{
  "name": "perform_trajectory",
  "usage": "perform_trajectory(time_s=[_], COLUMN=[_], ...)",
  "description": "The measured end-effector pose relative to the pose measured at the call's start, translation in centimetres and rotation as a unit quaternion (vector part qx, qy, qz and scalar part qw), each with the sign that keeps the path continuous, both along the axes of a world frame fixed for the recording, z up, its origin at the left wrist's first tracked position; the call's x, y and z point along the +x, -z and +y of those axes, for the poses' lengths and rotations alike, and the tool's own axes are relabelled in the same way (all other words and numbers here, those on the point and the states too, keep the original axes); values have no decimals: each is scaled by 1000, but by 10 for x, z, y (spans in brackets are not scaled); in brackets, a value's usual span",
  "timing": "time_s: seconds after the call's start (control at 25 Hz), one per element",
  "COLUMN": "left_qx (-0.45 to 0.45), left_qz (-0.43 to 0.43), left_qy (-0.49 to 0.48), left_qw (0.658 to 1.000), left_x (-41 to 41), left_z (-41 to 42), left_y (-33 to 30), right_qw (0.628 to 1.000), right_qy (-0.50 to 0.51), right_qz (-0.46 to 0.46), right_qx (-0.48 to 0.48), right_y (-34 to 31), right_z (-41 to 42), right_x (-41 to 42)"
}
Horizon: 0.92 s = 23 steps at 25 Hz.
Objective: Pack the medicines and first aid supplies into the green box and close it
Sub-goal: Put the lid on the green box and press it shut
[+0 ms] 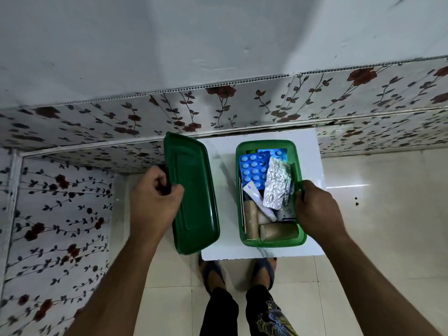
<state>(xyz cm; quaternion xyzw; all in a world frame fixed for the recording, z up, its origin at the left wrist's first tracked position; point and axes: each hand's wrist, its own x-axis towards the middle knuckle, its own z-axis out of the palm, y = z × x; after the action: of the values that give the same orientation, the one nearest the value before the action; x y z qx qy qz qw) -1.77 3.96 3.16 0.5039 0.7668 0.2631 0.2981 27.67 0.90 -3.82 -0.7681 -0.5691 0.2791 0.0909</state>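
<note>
1. The open rectangular green plastic box (269,242) is seen standing on a white square tabletop (312,146), towards its right side; it is filled with blue blister packs of round tablets (253,168), a crumpled silver foil strip (277,186), a white tube (258,201) and beige bandage rolls (278,231).
2. The box's right rim is gripped by the right hand (317,209), fingers curled closed over the edge.
3. The flat green plastic lid (196,190) is held tilted just left of the box, overhanging the table's left edge; its left edge is pinched by the left hand (152,197), thumb on top.
4. Sandalled feet (213,272) are visible below the table on cream floor tiles (378,214); a wall with floral-patterned tiles (242,105) is seen behind.
</note>
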Motion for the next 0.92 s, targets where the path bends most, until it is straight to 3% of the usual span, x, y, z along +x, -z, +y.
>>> perform_trajectory(time_s=[0.16,0.28,0.36,0.44,0.52,0.6,0.72,0.8,0.88,0.92], left_qx=[33,38,24,-12,-25,-12,-35,-116,-217,-241], left_qz=[31,61,87,97,104,104,2,-85,-181,-223], left_qy=[40,70,86,96,107,129,58,-47,-45,-24], left_qw=[998,995,992,991,988,986,998,988,958,944], left_x=[19,51,70,83,92,101,94,73,62,62], left_z=[-3,-2,1,6,10,10,13,16,10,5], left_y=[-10,-14,-18,-22,-26,-29,-14,16,42,50], right_qw=[999,999,985,919,894,912,926,887,848,853], right_qy=[-5,-3,-12,-59,-97,-84,-9,101,164,170], right_qz=[-9,-6,169,376,410,386,371,442,490,478], right_qx=[-33,32,18,-106,-150,-114,-66,-90,-118,-126], right_y=[4,-24,-56,-84,-91,-87,-76,-69,-61,-57], right_z=[5,0,-5,-11,-17,-20,-22,-25,-29,-31], right_x=[-21,-29,-35,-48,-57,-63,-58,-44,-28,-21])
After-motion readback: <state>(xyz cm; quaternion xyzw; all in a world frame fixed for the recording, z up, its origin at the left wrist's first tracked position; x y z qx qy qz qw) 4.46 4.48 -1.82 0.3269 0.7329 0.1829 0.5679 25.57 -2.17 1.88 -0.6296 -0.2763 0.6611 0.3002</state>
